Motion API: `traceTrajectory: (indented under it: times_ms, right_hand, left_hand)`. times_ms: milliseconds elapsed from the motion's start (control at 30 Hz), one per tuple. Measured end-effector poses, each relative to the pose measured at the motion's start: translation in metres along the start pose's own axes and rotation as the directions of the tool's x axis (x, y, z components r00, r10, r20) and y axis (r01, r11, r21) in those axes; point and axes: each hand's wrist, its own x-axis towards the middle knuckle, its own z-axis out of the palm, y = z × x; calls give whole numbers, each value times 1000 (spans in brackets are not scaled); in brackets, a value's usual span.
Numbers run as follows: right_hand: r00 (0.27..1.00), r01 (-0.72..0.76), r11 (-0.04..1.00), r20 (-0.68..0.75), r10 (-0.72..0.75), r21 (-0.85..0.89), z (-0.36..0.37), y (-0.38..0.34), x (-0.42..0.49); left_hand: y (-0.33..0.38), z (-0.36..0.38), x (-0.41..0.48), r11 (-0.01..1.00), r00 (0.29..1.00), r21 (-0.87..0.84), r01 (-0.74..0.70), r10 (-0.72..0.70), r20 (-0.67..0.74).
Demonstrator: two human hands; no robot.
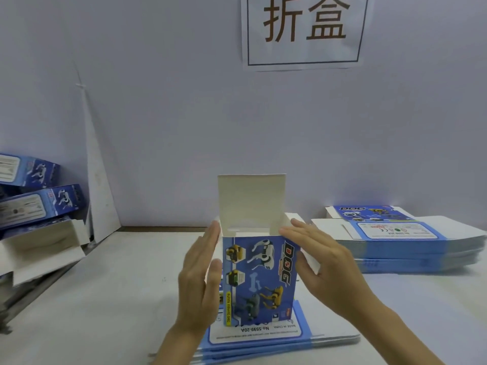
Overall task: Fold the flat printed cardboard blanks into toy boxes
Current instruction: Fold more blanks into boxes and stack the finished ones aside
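The toy box [259, 280] is standing up tall in the middle, near the front of the white table [105, 299]. Its blue front, with robot dogs and the word DOG, is facing the person. The top is sitting open, and the white lid flap [251, 201] is sticking straight up at the back.

The left hand [200, 280] is pressing flat on the box's left side, with its fingers straight and close together. The right hand [326, 270] is lying over the small white flap [309, 259] on the box's right side. Its fingers are straight too, and the thumb is sitting under the flap by the front corner.

The box is standing on a small pile of flat blanks [290, 338]. A bigger pile of blanks [411, 248] is lying well off to the right. On the left, finished boxes [39, 204] are leaning in a messy heap. A paper sign [303, 30] with two big dark signs is hanging on the pale wall behind.
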Motion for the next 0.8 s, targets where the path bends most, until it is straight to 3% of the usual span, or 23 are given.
traceTrajectory:
  times_ms: [67,133,200,233,300,367,467,533,633,800]
  right_hand:
    - [996,-45,995,77,38,87,1,5,-2]
    - [970,-241,939,103,222,245,2,13,-8]
    - [863,-501,761,173,474,413,6,20,-17]
    - [797,-601,655,285,532,458,10,21,-23]
    - [723,-689,531,517,458,493,20,19,-33]
    - [727,-682,500,565,390,533,28,13,-36]
    - [790,-610,475,444,422,634,25,6,-28]
    - [834,-548,533,369,410,645,10,3,-16]
    - [868,-494,622,383,316,607,-16,-7,-2]
    - [908,-415,643,253,334,644,-25,-22,8]
  left_hand:
    - [-4,5,-4,981,993,-158,117,-114,25]
    - [-12,7,-8,894,950,-322,312,-297,98]
    - [-20,12,-16,789,839,-301,535,-456,296]
    - [-21,15,-21,745,759,-238,623,-504,411]
    - [-22,23,-29,691,670,-185,698,-540,509]
    - [-18,30,-28,657,686,-272,703,-525,504]
    - [-4,27,-9,629,725,-368,685,-538,431]
    - [8,18,10,639,773,-436,634,-503,386]
    - [31,2,34,648,827,-515,562,-425,368]
    - [46,1,46,625,800,-500,599,-445,403]
